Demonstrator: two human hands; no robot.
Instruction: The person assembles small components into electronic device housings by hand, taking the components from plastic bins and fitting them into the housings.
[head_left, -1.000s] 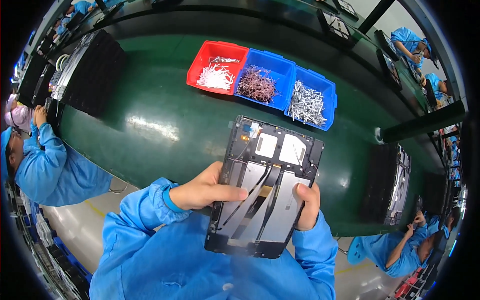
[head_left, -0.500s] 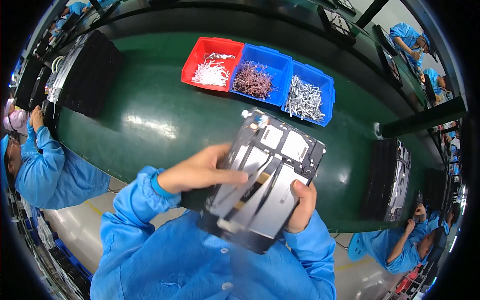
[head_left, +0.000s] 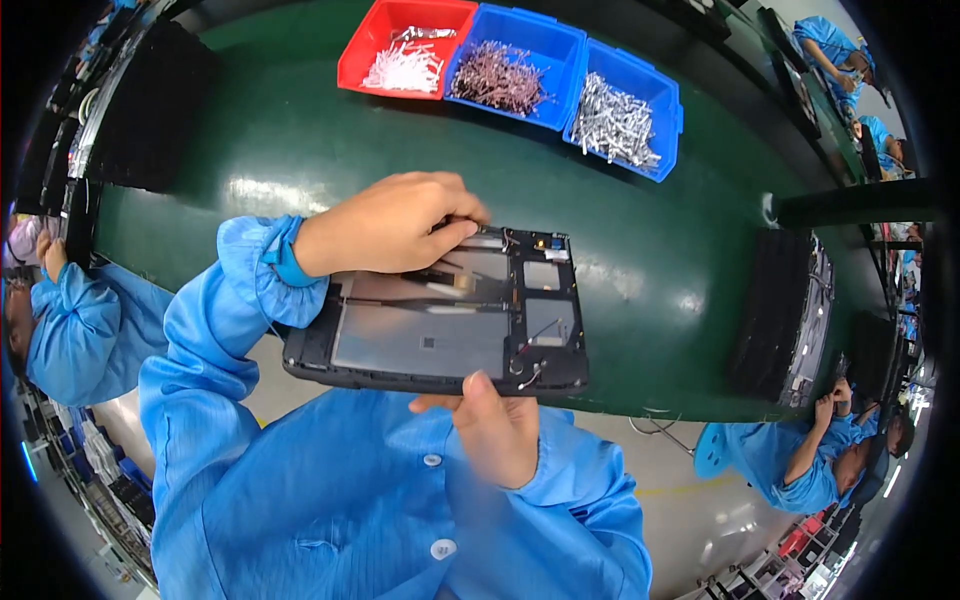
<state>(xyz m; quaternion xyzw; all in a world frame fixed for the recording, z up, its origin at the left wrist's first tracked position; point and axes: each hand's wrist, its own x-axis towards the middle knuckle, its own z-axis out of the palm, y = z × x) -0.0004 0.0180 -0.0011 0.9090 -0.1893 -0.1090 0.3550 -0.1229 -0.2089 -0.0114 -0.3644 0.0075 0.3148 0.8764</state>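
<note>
An opened tablet [head_left: 430, 340], with silver battery panels and small boards in its black shell, is held level above the near edge of the bench. My left hand [head_left: 390, 225] reaches over it, thumb and fingers closed at its far edge; the fingertips are partly hidden. With the thumb on the near rim and fingers beneath, my right hand [head_left: 495, 430] grips the tablet, slightly blurred. Thin wires show at the tablet's right end.
Beyond the tablet, a red bin [head_left: 350, 70] holds white strips, a blue bin [head_left: 560, 105] brownish wired parts, another blue bin [head_left: 672, 120] silvery pieces. Stacks of black units [head_left: 170, 110], [head_left: 775, 310] stand left and right on the green bench [head_left: 270, 150]. Co-workers sit at both sides.
The tablet has turned counterclockwise and now lies crosswise, further left. My left hand has moved up to its far edge, my right hand down to its near edge. The bins sit higher in view.
</note>
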